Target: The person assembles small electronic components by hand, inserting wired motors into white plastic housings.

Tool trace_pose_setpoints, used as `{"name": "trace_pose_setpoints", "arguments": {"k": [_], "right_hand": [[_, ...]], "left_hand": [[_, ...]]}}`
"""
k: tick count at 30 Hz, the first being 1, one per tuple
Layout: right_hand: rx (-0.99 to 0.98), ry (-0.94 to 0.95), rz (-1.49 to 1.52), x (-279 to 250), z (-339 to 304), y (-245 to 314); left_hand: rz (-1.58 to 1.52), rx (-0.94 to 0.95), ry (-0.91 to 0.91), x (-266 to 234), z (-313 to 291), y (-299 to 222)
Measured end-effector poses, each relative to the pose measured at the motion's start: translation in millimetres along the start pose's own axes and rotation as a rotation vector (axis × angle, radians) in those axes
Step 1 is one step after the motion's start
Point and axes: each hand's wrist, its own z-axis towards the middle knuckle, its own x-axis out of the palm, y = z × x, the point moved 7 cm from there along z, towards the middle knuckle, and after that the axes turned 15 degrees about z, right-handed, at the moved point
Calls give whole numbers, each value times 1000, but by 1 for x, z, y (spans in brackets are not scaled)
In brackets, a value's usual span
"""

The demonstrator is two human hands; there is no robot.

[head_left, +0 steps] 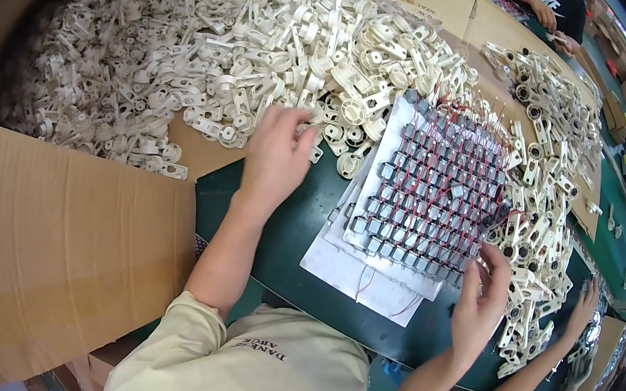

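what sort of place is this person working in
Probably a factory assembly workshop: a large heap of cream-coloured plastic parts, rows of small grey blocks with red wires, and a co-worker's bare hand near the dark green worktable suggest it.

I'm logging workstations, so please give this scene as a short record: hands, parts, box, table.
left hand: at the near edge of the left pile of pale plastic parts; grip unclear
right hand: by the lower right corner of the metal parts
metal parts: in rows, with red wires, on white sheets
box: cardboard, open, at left
table: green
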Motion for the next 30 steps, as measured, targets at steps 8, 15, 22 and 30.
{"name": "trace_pose_setpoints", "arguments": {"k": [8, 15, 22, 30], "right_hand": [[-133, 27, -191, 23, 10, 17], [-293, 57, -430, 46, 39, 10], [-346, 308, -629, 76, 73, 1], [20, 78, 142, 59, 20, 22]], "left_hand": [[129, 132, 104, 40, 31, -37], [-759, -121, 524, 37, -15, -41], [-1425, -270, 921, 62, -46, -67], [-1804, -319, 847, 61, -41, -68]]}}
